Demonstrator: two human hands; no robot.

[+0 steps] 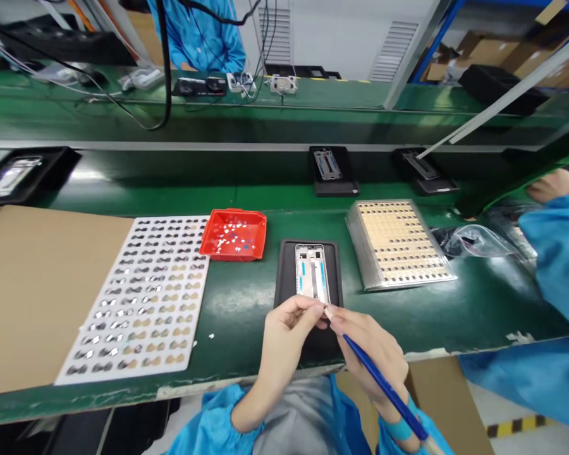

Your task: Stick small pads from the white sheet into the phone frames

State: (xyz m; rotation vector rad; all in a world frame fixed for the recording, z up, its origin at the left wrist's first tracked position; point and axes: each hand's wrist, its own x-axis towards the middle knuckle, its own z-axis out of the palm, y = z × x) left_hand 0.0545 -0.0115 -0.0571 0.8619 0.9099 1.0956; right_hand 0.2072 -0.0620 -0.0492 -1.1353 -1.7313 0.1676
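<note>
A phone frame (312, 268) with blue strips lies in a black tray (287, 278) before me. Over its lower end, my left hand (291, 325) is closed in a pinch; whatever is between the fingertips is too small to make out. Close against it, my right hand (372, 347) grips a slim blue pen-like tool (379, 379), whose shaft slants down to the right. The fingertips of both hands meet or nearly meet above the tray, hiding the frame's bottom edge.
Left are a red bin (234, 235) of small pieces, a white sheet of dark parts (145, 303) and cardboard (42, 297). A stack of clear trays (403, 243) stands right. Black trays (334, 180) line the back. A co-worker's sleeve (557, 253) is far right.
</note>
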